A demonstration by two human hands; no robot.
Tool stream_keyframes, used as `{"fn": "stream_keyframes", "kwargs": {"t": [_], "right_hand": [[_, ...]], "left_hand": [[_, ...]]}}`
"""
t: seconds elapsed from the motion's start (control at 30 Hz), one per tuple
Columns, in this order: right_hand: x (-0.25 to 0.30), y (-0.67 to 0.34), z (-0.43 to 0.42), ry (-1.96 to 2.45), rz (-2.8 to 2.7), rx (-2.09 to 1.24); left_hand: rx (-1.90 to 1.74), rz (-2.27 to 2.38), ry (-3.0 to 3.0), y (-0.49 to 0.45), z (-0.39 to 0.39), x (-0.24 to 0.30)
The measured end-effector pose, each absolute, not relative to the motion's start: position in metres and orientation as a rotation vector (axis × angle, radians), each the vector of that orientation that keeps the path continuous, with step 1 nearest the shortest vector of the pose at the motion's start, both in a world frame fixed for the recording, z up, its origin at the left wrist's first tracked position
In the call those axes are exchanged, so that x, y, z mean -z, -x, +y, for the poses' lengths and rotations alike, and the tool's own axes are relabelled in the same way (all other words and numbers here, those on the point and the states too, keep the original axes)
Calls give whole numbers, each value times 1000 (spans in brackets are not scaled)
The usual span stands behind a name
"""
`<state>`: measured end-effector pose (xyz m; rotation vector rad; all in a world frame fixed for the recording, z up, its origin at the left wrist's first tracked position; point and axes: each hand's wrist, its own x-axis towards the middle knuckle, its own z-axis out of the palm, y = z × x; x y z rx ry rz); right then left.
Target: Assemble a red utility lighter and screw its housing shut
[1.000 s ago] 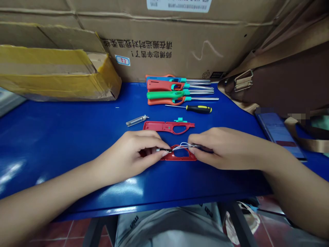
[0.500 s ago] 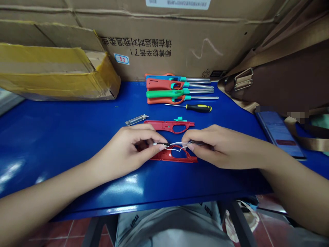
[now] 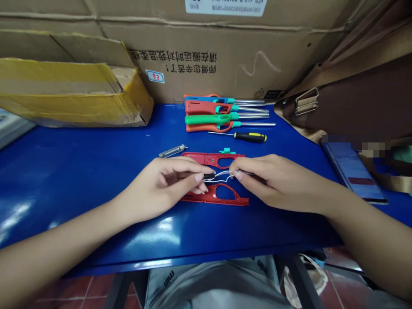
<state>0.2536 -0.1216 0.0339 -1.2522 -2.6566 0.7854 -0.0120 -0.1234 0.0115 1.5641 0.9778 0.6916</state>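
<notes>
Between thumb and fingers my left hand [image 3: 175, 180] pinches a small black igniter part [image 3: 209, 176]. Thin white wires [image 3: 225, 172] run from it to my right hand [image 3: 267, 178], whose thumb and forefinger are closed on them; a thin dark piece also shows by those fingers. Below the hands lies one red lighter handle half [image 3: 222, 198]. Just beyond them is the second red half [image 3: 198, 158], partly covered by my right fingers. A green trigger piece [image 3: 227, 150] sits at its far edge. A clear fuel tank [image 3: 173, 151] lies to the left.
Several assembled lighters [image 3: 209, 119] lie against the big cardboard box [image 3: 238, 47]. A screwdriver [image 3: 251, 137] is in front of them. An open, yellow-taped carton [image 3: 77, 107] stands at the back left. On the right are a phone [image 3: 354, 174] and a brown bag [image 3: 354, 103].
The black part and wires have risen slightly away from the nearer red half, with both hands keeping their pinch. My left fingers have shifted around the part. The whole view has moved a little.
</notes>
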Motion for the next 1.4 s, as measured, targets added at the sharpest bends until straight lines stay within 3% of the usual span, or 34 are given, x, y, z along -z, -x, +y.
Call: {"fn": "stream_keyframes", "kwargs": {"t": [0.23, 0.8, 1.23, 1.4], "right_hand": [[-32, -255, -123, 1240, -2635, -729], [-23, -256, -120, 1088, -2798, -625], [-21, -252, -127, 689, -2694, -921], [-21, -249, -126, 824, -2576, -983]], "left_hand": [[-598, 978, -1312, 14, -117, -13], [-529, 991, -1439, 10, -120, -16], [-622, 1072, -1816, 11, -129, -6], [-608, 1026, -1370, 10, -123, -9]]}}
